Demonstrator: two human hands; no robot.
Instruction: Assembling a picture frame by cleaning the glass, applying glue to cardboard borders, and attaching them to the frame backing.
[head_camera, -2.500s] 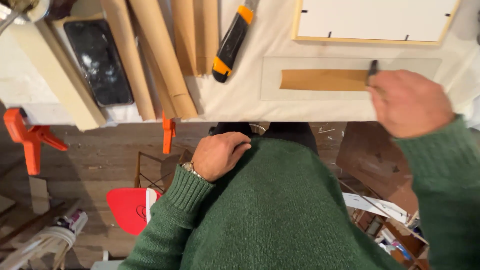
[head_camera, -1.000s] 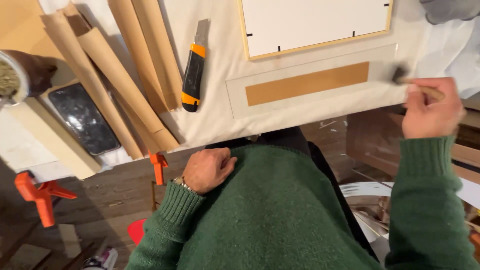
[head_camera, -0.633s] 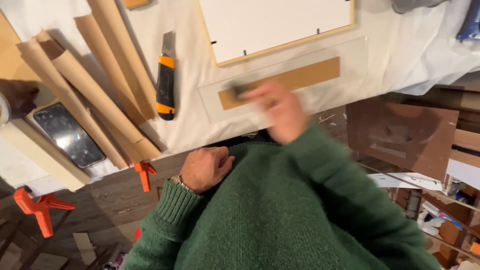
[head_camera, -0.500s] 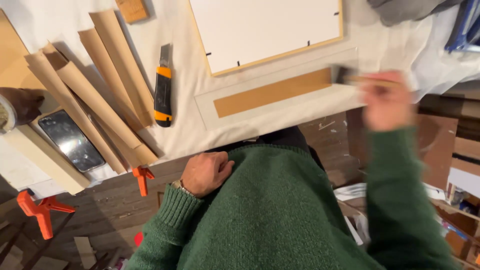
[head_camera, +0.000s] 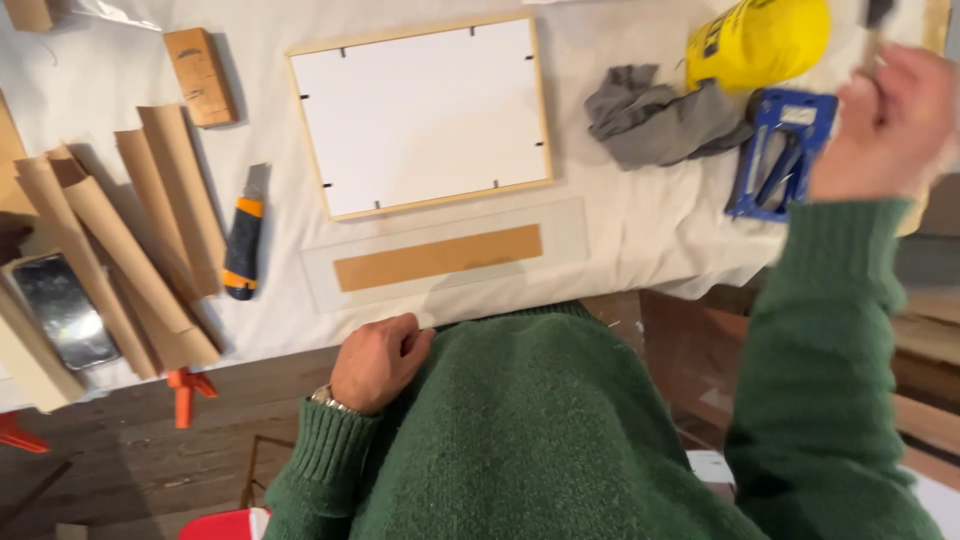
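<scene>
A craft or framing workshop is suggested. A white-covered workbench (head_camera: 120, 90) is seen, on which a light wooden picture frame (head_camera: 420, 115), rolls of brown paper (head_camera: 150, 250), an orange-and-black utility knife (head_camera: 243, 240) and a grey rag (head_camera: 655, 115) are laid out. Orange clamps (head_camera: 185, 390) are fixed at the bench edge above a wooden floor (head_camera: 150, 460).

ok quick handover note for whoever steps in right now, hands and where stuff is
Left hand: loosely curled against the green sweater, holding nothing.
Right hand: raised at the far right, gripping a thin dark-tipped tool, blurred.
Tan strip under a clear rectangular sheet lies at the near edge of the white cloth-covered table; light wooden picture frame is just behind it.
Orange-and-black utility knife lies left of it, beside rolled brown paper.
Done or left: cannot tell from this view.
</scene>
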